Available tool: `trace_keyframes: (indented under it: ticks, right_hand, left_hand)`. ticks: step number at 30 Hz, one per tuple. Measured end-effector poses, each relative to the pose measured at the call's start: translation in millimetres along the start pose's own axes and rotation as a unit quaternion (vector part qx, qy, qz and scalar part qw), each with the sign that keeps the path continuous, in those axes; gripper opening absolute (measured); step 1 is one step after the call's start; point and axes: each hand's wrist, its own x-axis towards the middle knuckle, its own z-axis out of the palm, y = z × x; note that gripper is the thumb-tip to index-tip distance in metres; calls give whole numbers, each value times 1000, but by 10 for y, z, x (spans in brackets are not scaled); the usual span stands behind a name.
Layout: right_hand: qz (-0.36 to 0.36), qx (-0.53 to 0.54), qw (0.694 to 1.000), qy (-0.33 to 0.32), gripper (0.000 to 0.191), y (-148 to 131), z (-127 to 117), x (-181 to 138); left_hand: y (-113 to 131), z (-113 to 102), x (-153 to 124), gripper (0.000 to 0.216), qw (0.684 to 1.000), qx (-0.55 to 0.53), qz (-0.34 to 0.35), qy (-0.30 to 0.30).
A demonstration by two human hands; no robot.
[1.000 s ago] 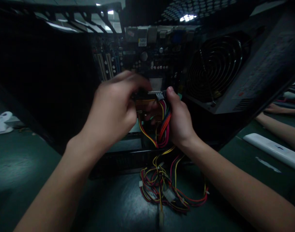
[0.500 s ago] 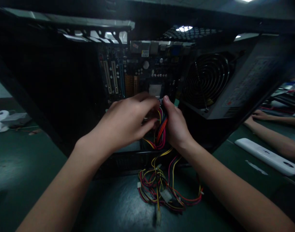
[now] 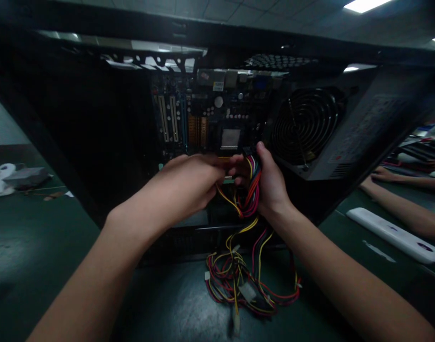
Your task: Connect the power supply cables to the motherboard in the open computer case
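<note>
My right hand [image 3: 273, 183] is closed around a power supply cable [image 3: 252, 190], a thick bundle of red, orange, yellow and black wires. Its black connector [image 3: 249, 150] sticks up by the thumb. To the left of it, my left hand [image 3: 189, 180] has its fingers curled together, and a few thin yellow wires [image 3: 229, 199] run up to them. The ends of these wires are hidden behind the fingers. Both hands are inside a black computer case [image 3: 189, 232], in front of the lower part of the motherboard [image 3: 212, 114].
The power supply [image 3: 356, 137] with its round fan grille sits at the case's right. Loose coloured cables [image 3: 235, 285] lie tangled on the green table [image 3: 160, 304] in front. A white bar-shaped object [image 3: 393, 235] and another person's arms [image 3: 410, 199] are at the right.
My right hand has shifted slightly right with the cable, and its connector now shows. My left hand has come apart from the main bundle, with thin yellow wires now leading to its fingers.
</note>
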Motion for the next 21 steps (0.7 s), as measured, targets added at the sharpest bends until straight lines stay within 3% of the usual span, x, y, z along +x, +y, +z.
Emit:
trace_keyframes:
  ticks: [5,10,15,21]
  right_hand:
    - [-14,1,1000,-2,47,25,16,19]
    - [-20,0,1000,-24,33,36,56,-11]
    - [-9,-9,1000,-28,25,21,58,-72]
    - [-36,-33,999,23,37,89,53,-61]
  left_hand:
    - [-100,96,65,25,996,2,-19,83]
    - [-138,223,83,24,989,-3,-17,148]
    - [-87,279,89,29,990,0,-50,133]
    - [-60,309,67,42,991,19,-89,100]
